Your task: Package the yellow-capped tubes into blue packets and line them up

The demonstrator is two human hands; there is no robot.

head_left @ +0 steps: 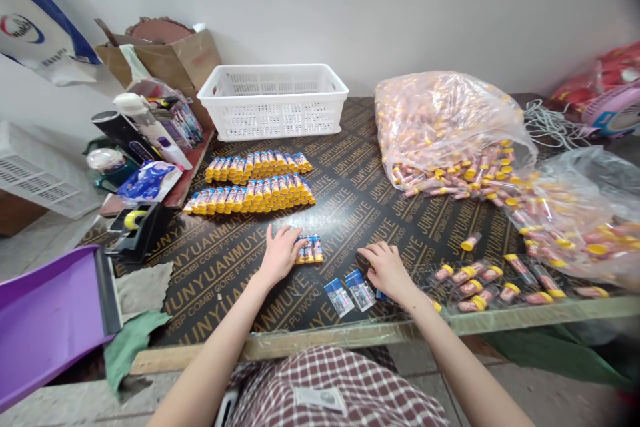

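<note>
My left hand [283, 252] lies at the left end of a short row of small tubes [311, 249] with blue wraps and yellow ends. Its fingers are spread and touch that row. To the right, my right hand [387, 270] rests low over the table, fingers bent and apart, with a dark patch under the fingertips that I cannot make out. Just left of its wrist lie two stacks of blue-and-white printed labels [360, 290]. Farther back, wrapped tubes stand in two long blocks, a front block [253, 195] and a rear block [257, 165].
Loose pink tubes with yellow caps [473, 287] lie at the right, before a large clear bag [445, 120] full of them. A white plastic basket [280, 117] stands at the back. Left are a tape dispenser [137, 227], bottles and a purple dustpan-like tray [50, 320].
</note>
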